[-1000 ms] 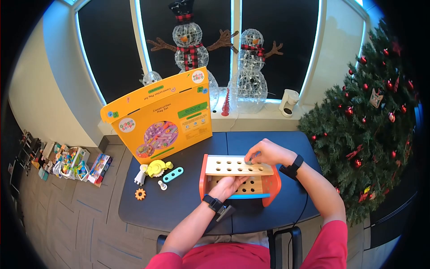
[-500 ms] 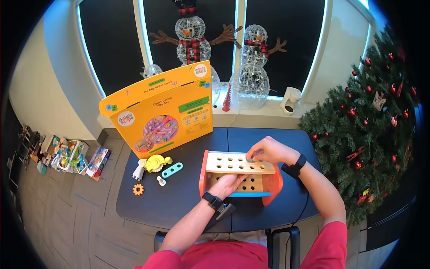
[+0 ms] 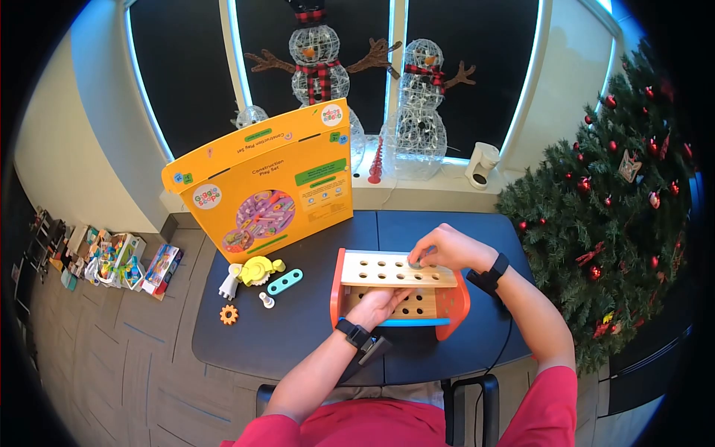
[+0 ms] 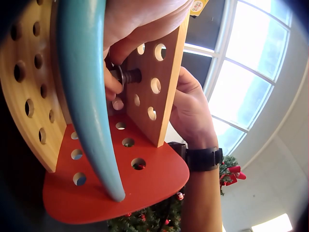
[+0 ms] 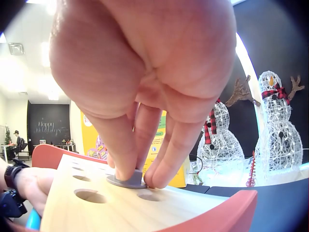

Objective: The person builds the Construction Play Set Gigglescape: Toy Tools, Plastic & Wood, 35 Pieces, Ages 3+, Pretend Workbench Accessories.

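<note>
Wooden toy frame on the dark surface (image 3: 283,343): holed top board (image 3: 391,270), holed lower board (image 3: 428,305), a red side panel (image 3: 456,298) at each end, blue bar (image 3: 402,323) along the person's side.

Right hand (image 3: 447,248) above the top board, fingers pointing down. Its grip pinches a gray bolt head (image 5: 128,181), thumb and fingertips around it, the flat rim against the board's upper face.

Left hand (image 3: 380,302) reaches in between the two boards, palm up. Dark threaded shaft (image 4: 133,76) juts from the underside of the top board. Left grip is curled in at the shaft's free end, pinching what is probably a gray nut (image 4: 120,75); shadow and fingers hide part of it.

Left of the frame, same surface: orange gear (image 3: 229,314), small pale screw (image 3: 267,299), teal strip (image 3: 282,284) with holes, yellow-green piece (image 3: 257,270) touching a white pronged piece (image 3: 230,283). Yellow box (image 3: 320,201) stands upright behind them.
</note>
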### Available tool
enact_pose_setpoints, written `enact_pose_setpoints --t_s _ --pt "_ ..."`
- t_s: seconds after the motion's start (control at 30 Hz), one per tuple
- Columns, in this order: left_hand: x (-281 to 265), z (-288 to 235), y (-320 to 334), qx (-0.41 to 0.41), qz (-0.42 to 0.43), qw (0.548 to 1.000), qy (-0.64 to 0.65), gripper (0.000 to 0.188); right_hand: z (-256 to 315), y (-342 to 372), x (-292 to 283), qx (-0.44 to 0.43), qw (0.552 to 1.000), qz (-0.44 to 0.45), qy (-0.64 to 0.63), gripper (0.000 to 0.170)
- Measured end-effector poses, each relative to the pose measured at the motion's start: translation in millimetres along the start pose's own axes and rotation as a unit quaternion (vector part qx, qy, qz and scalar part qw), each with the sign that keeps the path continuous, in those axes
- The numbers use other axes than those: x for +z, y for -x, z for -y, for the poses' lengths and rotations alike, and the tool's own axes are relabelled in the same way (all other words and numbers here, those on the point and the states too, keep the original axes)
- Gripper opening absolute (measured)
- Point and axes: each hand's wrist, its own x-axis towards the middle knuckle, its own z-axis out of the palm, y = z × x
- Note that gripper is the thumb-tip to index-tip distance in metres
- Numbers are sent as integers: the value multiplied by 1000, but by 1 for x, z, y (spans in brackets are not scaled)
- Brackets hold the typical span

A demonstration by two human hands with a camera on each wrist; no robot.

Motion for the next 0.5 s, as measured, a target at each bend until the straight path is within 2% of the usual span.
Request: enact_pose_setpoints --t_s 0.17,0.23,0.33,0.5 --pt "-2 0 0 1 14 1000 17 31 0 -1 0 -5 1000 -7 -13 23" --pt "-1 -1 3 1 18 1000 25 31 8 -1 -2 35 999 17 6 22" --pt "1 -3 7 0 21 999 31 33 8 -1 -2 37 999 17 2 23" --pt "-3 0 3 34 -22 999 36 33 10 0 -2 32 999 14 3 25"
